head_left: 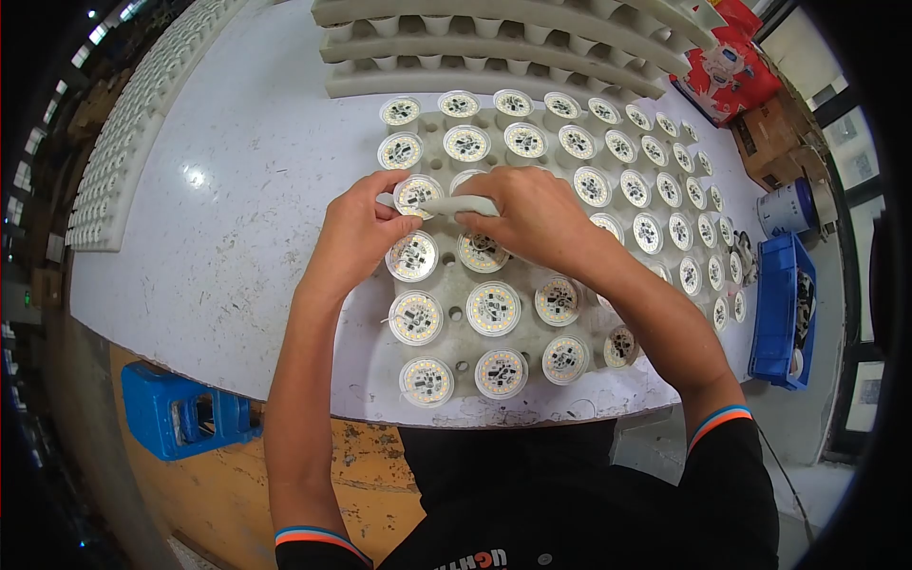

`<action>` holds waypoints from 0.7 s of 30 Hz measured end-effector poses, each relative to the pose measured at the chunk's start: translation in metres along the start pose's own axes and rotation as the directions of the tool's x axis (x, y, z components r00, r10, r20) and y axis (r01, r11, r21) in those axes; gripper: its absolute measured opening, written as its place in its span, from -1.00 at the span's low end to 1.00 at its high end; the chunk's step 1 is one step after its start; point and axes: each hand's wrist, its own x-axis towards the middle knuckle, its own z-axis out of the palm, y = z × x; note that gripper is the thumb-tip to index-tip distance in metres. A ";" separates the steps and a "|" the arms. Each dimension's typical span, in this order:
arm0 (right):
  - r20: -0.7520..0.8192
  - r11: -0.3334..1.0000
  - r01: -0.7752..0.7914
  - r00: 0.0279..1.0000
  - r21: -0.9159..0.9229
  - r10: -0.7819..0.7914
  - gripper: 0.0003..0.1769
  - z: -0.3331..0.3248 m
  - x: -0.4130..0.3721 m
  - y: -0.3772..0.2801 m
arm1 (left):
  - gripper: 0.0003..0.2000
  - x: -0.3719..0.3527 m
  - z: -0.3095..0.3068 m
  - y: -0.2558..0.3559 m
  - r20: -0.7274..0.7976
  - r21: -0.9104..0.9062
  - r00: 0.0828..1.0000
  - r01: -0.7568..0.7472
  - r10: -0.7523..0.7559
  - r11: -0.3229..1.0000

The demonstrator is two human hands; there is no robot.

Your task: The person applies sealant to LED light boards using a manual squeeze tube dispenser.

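Pinching an LED bulb (418,195) in the foam tray's (535,391) left column, my left hand (353,233) steadies it while my right hand (532,214) clasps a white tool (463,204) against it, which I'd keep level.

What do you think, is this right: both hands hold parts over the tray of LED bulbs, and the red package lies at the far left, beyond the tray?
Not quite. The red package lies at the far right, beyond the tray, as the head view shows. The rest holds: the left hand grips an LED bulb, the right hand a white piece.
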 end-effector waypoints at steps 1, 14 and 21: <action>-0.005 1.000 0.002 1.000 -0.006 -0.002 -0.73 0.000 0.000 0.000 | -0.50 0.000 0.000 0.001 -0.001 -0.002 1.000 0.004 -0.004 1.000; -0.121 0.875 0.021 0.992 0.484 0.042 -0.66 -0.012 -0.016 0.017 | -0.69 0.004 -0.016 -0.012 -0.299 0.048 0.953 -0.039 0.051 0.998; -0.173 0.855 0.066 0.985 0.514 0.028 -0.65 -0.011 -0.021 0.019 | -0.82 0.034 -0.012 -0.006 -0.344 0.258 0.934 -0.010 0.101 0.966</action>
